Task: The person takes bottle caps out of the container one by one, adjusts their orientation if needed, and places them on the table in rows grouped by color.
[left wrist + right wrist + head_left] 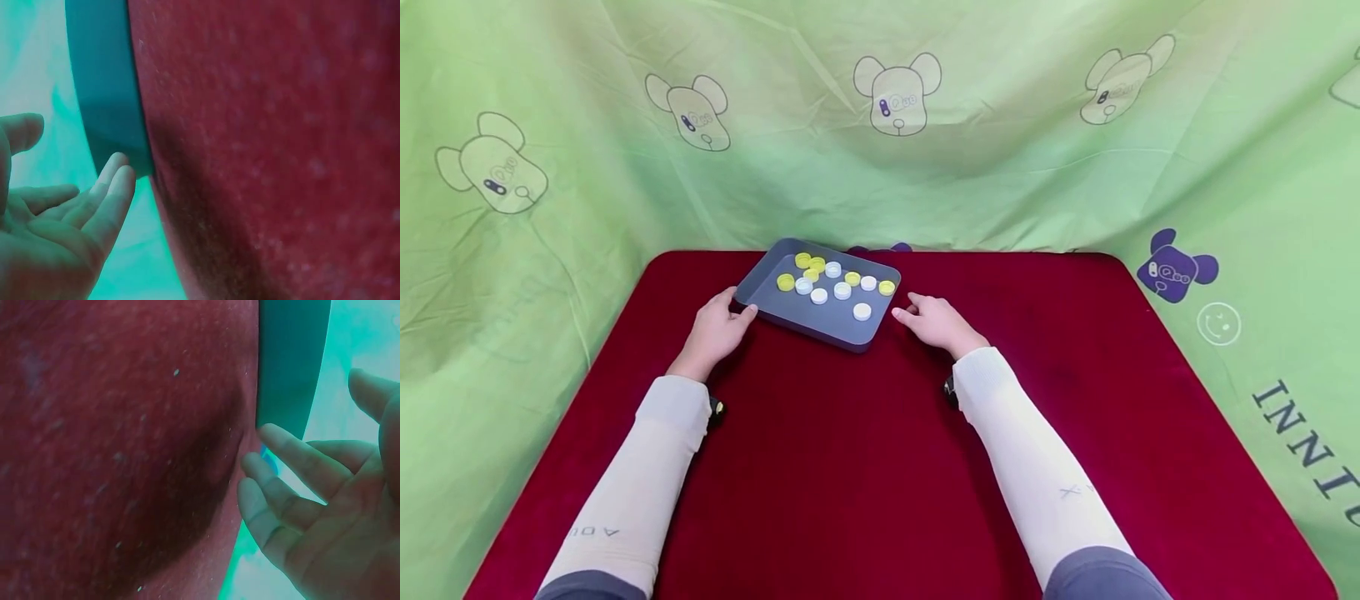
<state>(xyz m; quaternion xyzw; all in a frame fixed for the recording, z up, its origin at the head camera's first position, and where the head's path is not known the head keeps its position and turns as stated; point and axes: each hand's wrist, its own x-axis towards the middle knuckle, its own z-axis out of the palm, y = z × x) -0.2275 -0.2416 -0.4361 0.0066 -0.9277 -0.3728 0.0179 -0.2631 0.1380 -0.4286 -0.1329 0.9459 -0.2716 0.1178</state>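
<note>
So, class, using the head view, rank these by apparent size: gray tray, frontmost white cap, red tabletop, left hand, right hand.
1. Red tabletop
2. Gray tray
3. Left hand and right hand: too alike to rank
4. Frontmost white cap

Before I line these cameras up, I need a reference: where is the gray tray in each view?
Head: the tray sits just left of centre.
Left wrist: its side wall runs down from the top, left of centre.
Right wrist: its side wall runs down from the top, right of centre.
Shared landmark: the red tabletop.
</note>
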